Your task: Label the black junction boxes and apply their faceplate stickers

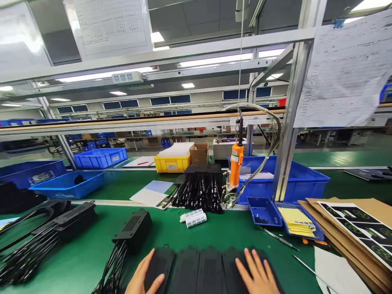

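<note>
Several black plastic boxes (210,267) with slotted vents lie side by side in a row at the bottom of the head view. My left hand (141,275) holds the leftmost box (161,263), fingers along its left edge and thumb over its top. Across the right end of the row, my right hand (257,273) rests flat with its fingers spread. Left of the row is a similar box (133,230) with several black cables coming out of it. Farther left lies another cabled box (75,220). The lower parts of both hands are cut off by the frame.
A white label roll (194,218) lies ahead of the row. Behind it is a pile of black cabled units (199,185). An orange electric screwdriver (235,165) hangs near a small blue tray (265,212). Tweezers (280,238), a metal rod (314,272) and cardboard sheets (339,241) lie at right.
</note>
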